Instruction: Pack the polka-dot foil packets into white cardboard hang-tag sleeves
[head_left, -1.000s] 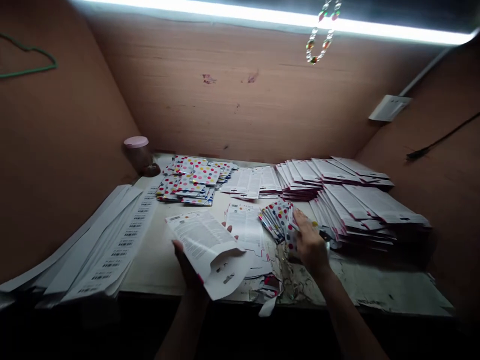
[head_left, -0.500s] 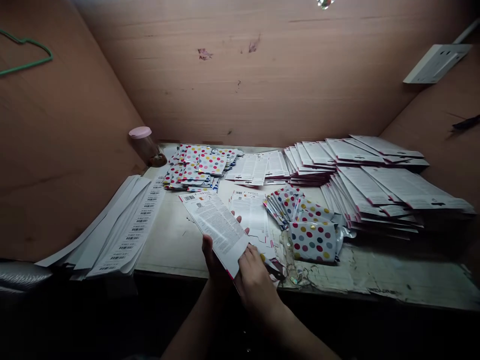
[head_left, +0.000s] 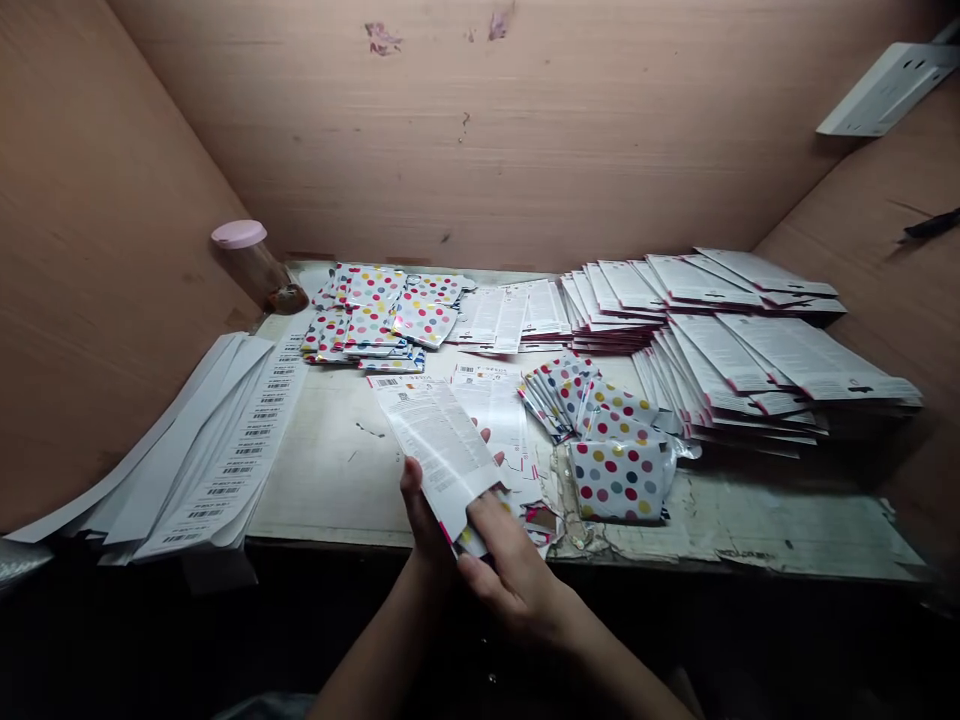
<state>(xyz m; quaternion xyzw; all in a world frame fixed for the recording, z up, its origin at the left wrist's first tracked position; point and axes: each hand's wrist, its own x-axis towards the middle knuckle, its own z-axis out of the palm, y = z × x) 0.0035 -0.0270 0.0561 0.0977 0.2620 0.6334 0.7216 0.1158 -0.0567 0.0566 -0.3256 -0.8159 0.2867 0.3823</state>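
Note:
A white printed card sleeve (head_left: 442,440) with a barcode in its top corner lies tilted in my left hand (head_left: 427,515). The left thumb presses its near-left edge, and fingertips show past its right edge. At the sleeve's lower end sits my right hand (head_left: 517,575), its forefinger reaching into the opening. A polka-dot packet (head_left: 471,540) shows a little there, against the right fingers and mostly hidden by the sleeve. Beneath, on the table, are more printed sleeves (head_left: 499,400). Just to the right lies a fanned pile of polka-dot packets (head_left: 619,480).
Barcode label sheets (head_left: 247,440) hang over the table's front left edge. A jar with a pink lid (head_left: 238,236) stands at the back left, beside another heap of dotted packets (head_left: 367,325). Tall stacks of sleeves (head_left: 780,370) fill the right. A socket box (head_left: 885,90) is on the wall.
My right hand has shifted down to the sleeve's lower end, and a bit of dotted packet now shows at the opening. The view has tipped slightly downward.

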